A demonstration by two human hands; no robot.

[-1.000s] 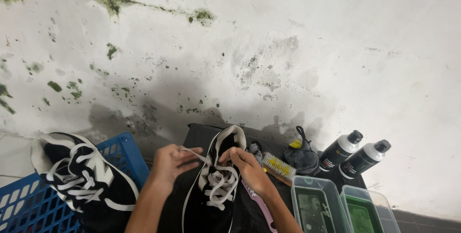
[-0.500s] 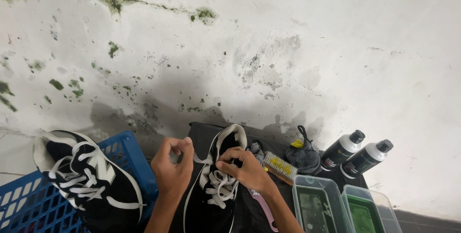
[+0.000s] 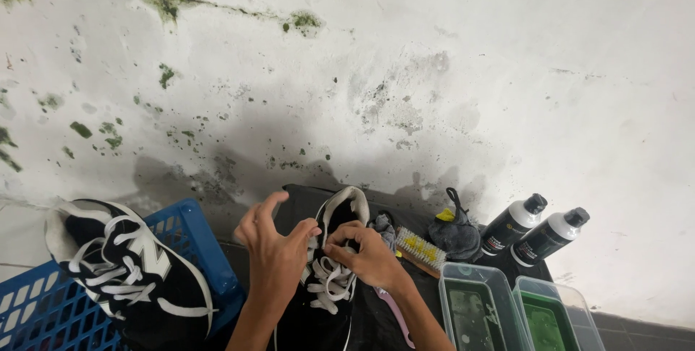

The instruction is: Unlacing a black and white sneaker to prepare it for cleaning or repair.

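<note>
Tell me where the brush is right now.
In the head view the brush lies right of centre on the dark mat, just right of the right hand and the shoe, left of the two bottles.

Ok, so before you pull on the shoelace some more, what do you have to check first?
1. Both hands on the black sneaker with white laces: ok. The left hand and right hand meet at the laces.
2. Lace pinched firmly: cannot tell, the fingertips hide it.
3. Sneaker resting flat on the black mat: ok.
4. Second black sneaker out of the way: ok, it lies on the blue plastic crate.
5. Yellow-bristled brush close by: ok, beside the right hand.
6. Two black-and-white bottles capped: ok, black caps on.
</note>
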